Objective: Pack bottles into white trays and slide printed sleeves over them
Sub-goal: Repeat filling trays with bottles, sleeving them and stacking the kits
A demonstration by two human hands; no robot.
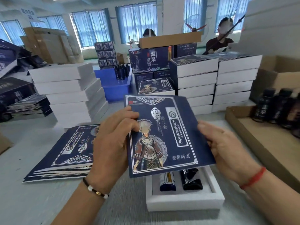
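Note:
A dark blue printed sleeve [168,135] with a costumed figure on it hangs in the air at the centre. My left hand [112,140] grips its left edge, thumb on the front. My right hand [222,143] grips its right edge. Below it a white tray [185,203] lies on the table with two dark bottles [180,181] in it, their upper parts hidden by the sleeve.
A pile of flat printed sleeves [65,153] lies at my left. Stacks of white trays [71,95] and sleeved boxes [214,80] stand behind. A cardboard tray [266,140] at the right holds several dark bottles [276,108]. Two people work at the far side.

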